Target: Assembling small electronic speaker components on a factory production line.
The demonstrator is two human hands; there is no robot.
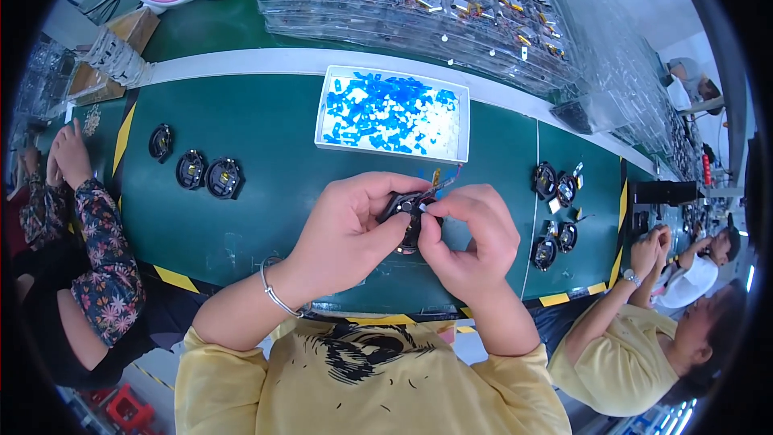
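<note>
My left hand (342,225) grips a black round electronic housing (408,229) by its left side, thumb laid over its face. Fine wires and a small strip with a yellow part rise from the housing's top. Against its right side, my right hand (475,234) is closed in a pinch; a tiny pale bit shows at the fingertips, too small to name. Just beyond both hands stands a white box (324,146) holding many small blue and white pieces (386,109).
Several similar black housings (223,177) lie at left, and more housings (545,252) at right. Clear trays (362,24) of wired parts are stacked behind a white rail (241,63). Co-workers sit on both sides. Yellow-black tape (175,279) edges the green bench.
</note>
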